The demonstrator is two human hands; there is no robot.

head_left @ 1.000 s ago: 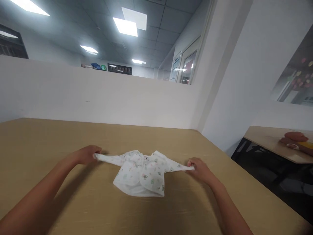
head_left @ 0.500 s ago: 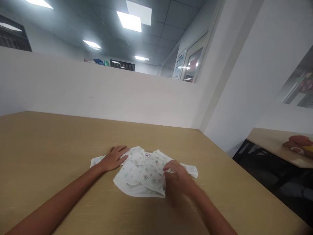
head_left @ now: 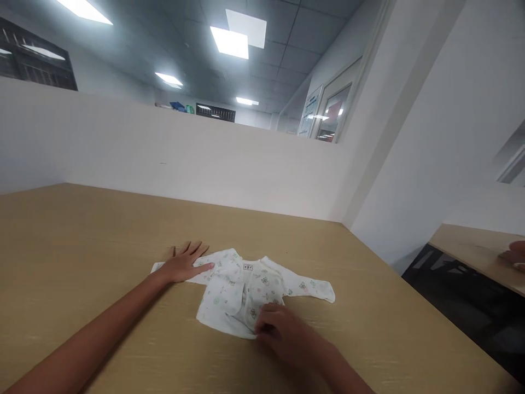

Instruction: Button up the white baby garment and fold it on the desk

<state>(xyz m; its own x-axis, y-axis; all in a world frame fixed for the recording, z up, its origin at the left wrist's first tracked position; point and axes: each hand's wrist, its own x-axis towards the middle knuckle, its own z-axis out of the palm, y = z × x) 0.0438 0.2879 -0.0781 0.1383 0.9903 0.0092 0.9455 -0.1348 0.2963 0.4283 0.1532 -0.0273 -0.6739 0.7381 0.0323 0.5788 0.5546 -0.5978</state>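
A small white baby shirt (head_left: 241,290) with a pale printed pattern lies spread on the wooden table (head_left: 82,257), sleeves out to both sides. My left hand (head_left: 184,264) rests flat and open on the left sleeve, fingers spread. My right hand (head_left: 283,331) sits at the shirt's lower right hem with its fingers curled, pinching the edge of the fabric. The right sleeve (head_left: 315,287) lies loose on the table.
A white partition wall (head_left: 184,158) runs along the table's far edge and a white pillar stands at the right. The table's right edge drops to a dark gap (head_left: 451,295). A second table (head_left: 476,251) stands beyond it, with another person's hand (head_left: 515,255) on it.
Both hands let go of the sleeve ends they had been pulling apart. My left hand now lies flat on the left sleeve, and my right hand moved down to the lower hem.
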